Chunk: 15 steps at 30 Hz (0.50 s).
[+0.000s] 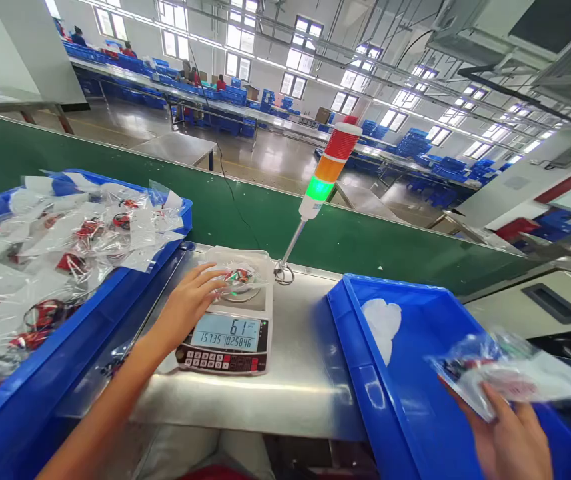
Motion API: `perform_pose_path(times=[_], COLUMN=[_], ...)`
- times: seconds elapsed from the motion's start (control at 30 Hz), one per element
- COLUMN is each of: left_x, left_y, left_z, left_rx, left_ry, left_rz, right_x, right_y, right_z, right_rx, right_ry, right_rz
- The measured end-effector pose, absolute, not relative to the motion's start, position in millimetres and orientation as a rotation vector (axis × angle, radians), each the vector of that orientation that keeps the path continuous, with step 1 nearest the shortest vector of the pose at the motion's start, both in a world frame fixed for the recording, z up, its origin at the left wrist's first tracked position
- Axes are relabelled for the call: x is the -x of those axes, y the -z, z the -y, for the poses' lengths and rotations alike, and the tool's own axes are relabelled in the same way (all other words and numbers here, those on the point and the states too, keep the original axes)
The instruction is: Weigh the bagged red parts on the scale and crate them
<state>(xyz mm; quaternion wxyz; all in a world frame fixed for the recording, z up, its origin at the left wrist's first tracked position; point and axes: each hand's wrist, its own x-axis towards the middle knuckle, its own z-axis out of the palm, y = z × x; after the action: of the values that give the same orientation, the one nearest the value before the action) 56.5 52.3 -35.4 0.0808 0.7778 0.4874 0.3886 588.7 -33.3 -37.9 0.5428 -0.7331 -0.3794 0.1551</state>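
Clear bag [495,373] with dark and red contents and a white part is pinched between the thumb and fingers of the right hand [508,427] at the lower right of the frame, above the blue right tub [370,373]. A second bag [240,273] lies on the pan of the scale [220,363] near the centre; the left hand [192,300] reaches over its edge with fingers spread, not clenched, and I cannot tell whether they touch it.

From here, the likeliest trouble seems to be a false reading: a fingertip or wrist resting on the pan would add load. The slick film could also let the second bag slide off, and the held one, gripped near one edge, might slip. In the left tub [65,347], at the left of the frame, bags are heaped to the rim, so a brush of the forearm could tip one out.

As for writing, the display [228,333] shows 61 on top, with what looks like 15735 and 0.25846 below; any decimal point in the middle figure is unclear. The keypad bears digits, its smaller legends unreadable. Reddish print on the held bag is too blurred to read. The signal tower [330,170], upper right of centre, glows green; I can make out no brand.
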Motion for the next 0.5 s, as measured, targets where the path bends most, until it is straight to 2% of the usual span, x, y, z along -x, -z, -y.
perform_pose_path(times=[0.13, 0.37, 0.5], left_x=[-66, -5, 43], left_y=[12, -72, -104], left_z=[-79, -81, -54], left_rx=[-2.013, -1.452, -1.565], left_ry=[-1.421, -1.829, -1.754], left_rz=[-1.564, -2.063, -2.141], right_x=[-478, -314, -289], right_y=[0, -10, -7], right_z=[-18, -121, -127], right_rx=[1.493, 1.201, 1.068], right_ry=[-0.583, -0.354, -0.347], right_rz=[1.285, 2.291, 2.594])
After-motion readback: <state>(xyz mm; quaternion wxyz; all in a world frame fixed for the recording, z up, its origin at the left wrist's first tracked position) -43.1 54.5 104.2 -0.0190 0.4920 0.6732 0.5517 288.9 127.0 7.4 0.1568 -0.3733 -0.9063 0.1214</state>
